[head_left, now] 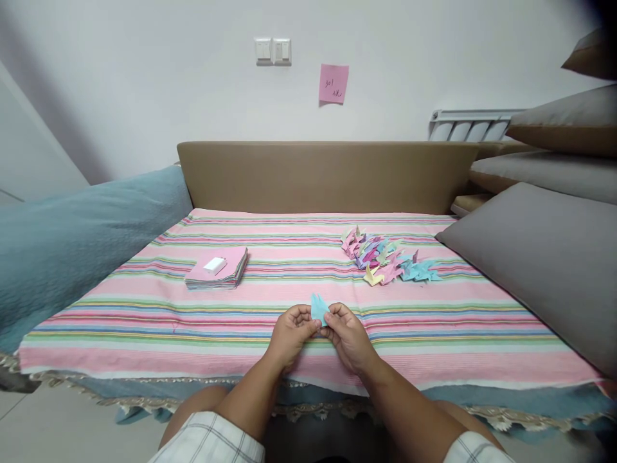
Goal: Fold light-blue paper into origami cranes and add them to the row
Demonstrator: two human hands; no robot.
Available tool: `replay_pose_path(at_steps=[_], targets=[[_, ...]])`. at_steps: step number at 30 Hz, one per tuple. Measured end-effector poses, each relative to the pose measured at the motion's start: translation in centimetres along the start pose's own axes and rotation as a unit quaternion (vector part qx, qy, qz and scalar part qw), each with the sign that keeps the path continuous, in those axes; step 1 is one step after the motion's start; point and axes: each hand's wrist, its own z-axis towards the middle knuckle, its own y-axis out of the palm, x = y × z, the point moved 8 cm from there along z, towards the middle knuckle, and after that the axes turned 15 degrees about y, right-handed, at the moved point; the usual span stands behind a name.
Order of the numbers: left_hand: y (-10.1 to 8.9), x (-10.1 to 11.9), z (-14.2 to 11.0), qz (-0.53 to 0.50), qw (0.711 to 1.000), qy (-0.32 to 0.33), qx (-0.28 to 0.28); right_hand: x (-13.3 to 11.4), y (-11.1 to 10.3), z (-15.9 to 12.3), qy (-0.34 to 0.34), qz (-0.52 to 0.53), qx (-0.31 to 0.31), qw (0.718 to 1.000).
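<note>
A small piece of folded light-blue paper [319,308] is held up over the front part of the striped cloth. My left hand [295,331] pinches its lower left edge between thumb and fingers. On the other side, my right hand [348,335] grips its right edge, thumb on the front. Pointed tips stick up from the top of the paper. Beyond my right hand lies a pile of folded paper cranes [378,257] in pink, purple, yellow, green and blue. To the left sits a stack of square paper sheets [236,273], pink on top, with a small white block [214,265] resting on it.
A striped cloth [144,308] covers the seat in front of me. Grey cushions [540,257] are piled on the right, and a blue-covered armrest [96,231] stands on the left. Behind is a brown backrest [318,177]; a pink note [333,83] hangs on the wall.
</note>
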Motion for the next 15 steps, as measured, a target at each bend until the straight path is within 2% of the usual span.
replay_pose_path(at_steps=[5,12,15], targets=[[0.0,-0.1,-0.2,-0.016,1.0,-0.014,-0.006,-1.0,-0.2,-0.1,-0.053,-0.083,0.014,0.995],[-0.1,-0.1,-0.4,-0.026,0.999,-0.038,0.016,-1.7,0.3,-0.6,-0.073,-0.133,-0.003,0.988],[-0.1,0.1,-0.2,0.007,1.0,-0.021,-0.008,-2.3,-0.1,-0.7,-0.088,-0.157,0.012,0.984]])
